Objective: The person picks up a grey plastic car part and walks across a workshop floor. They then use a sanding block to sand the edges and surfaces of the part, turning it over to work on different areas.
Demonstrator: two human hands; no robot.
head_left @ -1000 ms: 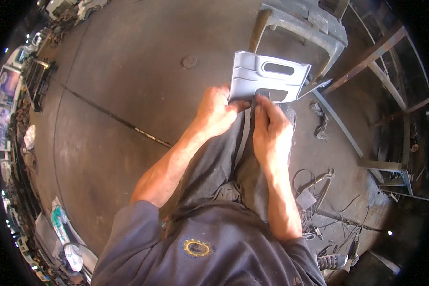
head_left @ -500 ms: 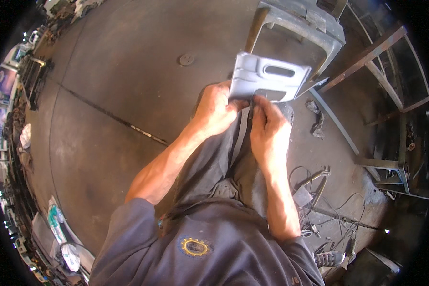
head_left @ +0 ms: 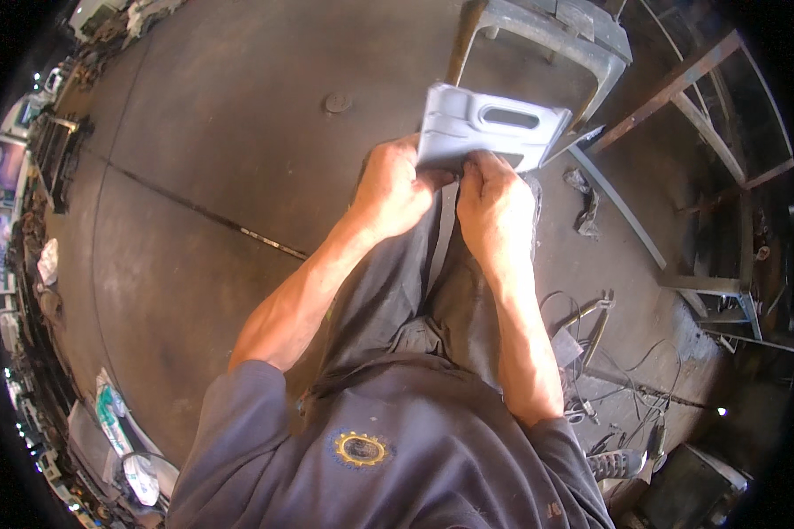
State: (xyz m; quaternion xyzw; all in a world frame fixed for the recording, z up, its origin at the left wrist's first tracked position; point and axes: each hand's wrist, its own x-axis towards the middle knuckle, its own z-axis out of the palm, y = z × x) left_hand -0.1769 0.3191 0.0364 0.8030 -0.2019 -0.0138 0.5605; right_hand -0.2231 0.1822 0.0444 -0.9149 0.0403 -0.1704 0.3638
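Left hand point(head_left: 393, 192) clamped on near left corner of panel point(head_left: 454, 128), right hand point(head_left: 496, 210) pinching near edge, above floor point(head_left: 212, 159).

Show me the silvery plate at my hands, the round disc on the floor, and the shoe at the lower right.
Silvery plate point(head_left: 487, 134): head view, on the face just below its long slot.
Round disc point(head_left: 338, 103): head view, middle of its top.
Shoe point(head_left: 616, 465): head view, on its upper.
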